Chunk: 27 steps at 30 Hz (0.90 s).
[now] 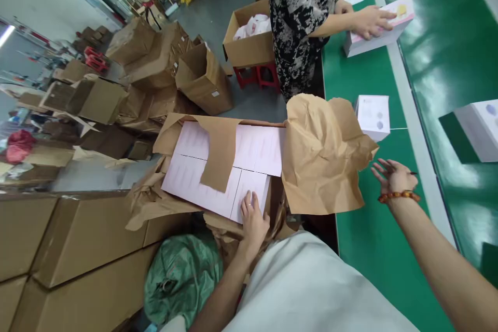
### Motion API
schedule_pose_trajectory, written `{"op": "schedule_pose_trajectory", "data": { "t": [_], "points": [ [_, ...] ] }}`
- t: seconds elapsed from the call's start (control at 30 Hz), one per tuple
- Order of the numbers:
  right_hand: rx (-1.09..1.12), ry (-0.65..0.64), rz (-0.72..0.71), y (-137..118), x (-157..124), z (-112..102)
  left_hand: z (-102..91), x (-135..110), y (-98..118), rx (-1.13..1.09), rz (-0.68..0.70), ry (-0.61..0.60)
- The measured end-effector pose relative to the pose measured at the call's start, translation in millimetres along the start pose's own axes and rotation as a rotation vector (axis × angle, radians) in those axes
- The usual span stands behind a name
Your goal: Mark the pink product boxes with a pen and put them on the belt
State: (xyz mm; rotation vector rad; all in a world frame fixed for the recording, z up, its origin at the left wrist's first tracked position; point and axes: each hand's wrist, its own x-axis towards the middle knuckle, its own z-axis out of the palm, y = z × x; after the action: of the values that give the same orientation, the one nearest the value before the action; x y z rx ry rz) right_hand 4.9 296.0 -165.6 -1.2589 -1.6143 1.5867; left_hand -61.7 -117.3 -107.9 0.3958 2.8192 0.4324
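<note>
My left hand [254, 218] lies with fingers stretched out on a white box [249, 192] at the near right corner of an open carton. Other white boxes [194, 171] sit packed side by side there, partly covered by a brown cardboard flap [220, 155]. My right hand [395, 176], a beaded bracelet [400, 196] at its wrist, is open above the green work surface [389, 249]. Its fingers are spread close to the right edge of a crumpled sheet of brown paper [322, 155]. A small dark tip shows beside this hand; what it is I cannot make out.
Across the carton a co-worker's hand [371, 22] rests on a white-and-pink box [404, 18]. More white boxes [373, 114] stand on the green surface. Large cartons [89, 238] and a green sack [182, 275] are at my left. Further cartons [204, 78] stand behind.
</note>
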Motion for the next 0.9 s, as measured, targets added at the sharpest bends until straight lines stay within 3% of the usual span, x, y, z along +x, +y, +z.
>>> {"op": "schedule_pose_trajectory", "data": {
  "t": [0.13,0.2,0.3,0.37,0.47,0.57,0.67,0.77,0.9],
  "points": [
    [-0.013,0.222,-0.031,-17,-75,-20,10.8,8,14,-0.044,-0.006,0.048],
    [-0.016,0.252,-0.066,-29,-123,-24,5.8,17,18,-0.117,-0.066,0.056],
    [-0.015,0.127,-0.08,-50,-188,-15,-12.2,24,20,-0.294,-0.199,0.078],
    [-0.022,-0.053,-0.072,-65,-220,-2,-29.8,20,22,-0.429,-0.245,0.133],
    [-0.04,-0.306,-0.071,-86,-246,19,-60.8,3,29,-0.617,-0.205,0.217],
    [-0.04,-0.374,-0.099,-104,-250,31,-88.4,-13,46,-0.841,-0.121,0.207],
    [-0.039,-0.354,-0.143,-116,-247,28,-102.8,-19,69,-1.068,-0.052,-0.003],
    [-0.07,-0.253,-0.165,-123,-245,10,-103.2,-22,90,-1.203,0.03,-0.379],
    [-0.098,-0.092,-0.148,-123,-250,-24,-96.6,-23,102,-1.196,0.093,-0.886]
  ]
}}
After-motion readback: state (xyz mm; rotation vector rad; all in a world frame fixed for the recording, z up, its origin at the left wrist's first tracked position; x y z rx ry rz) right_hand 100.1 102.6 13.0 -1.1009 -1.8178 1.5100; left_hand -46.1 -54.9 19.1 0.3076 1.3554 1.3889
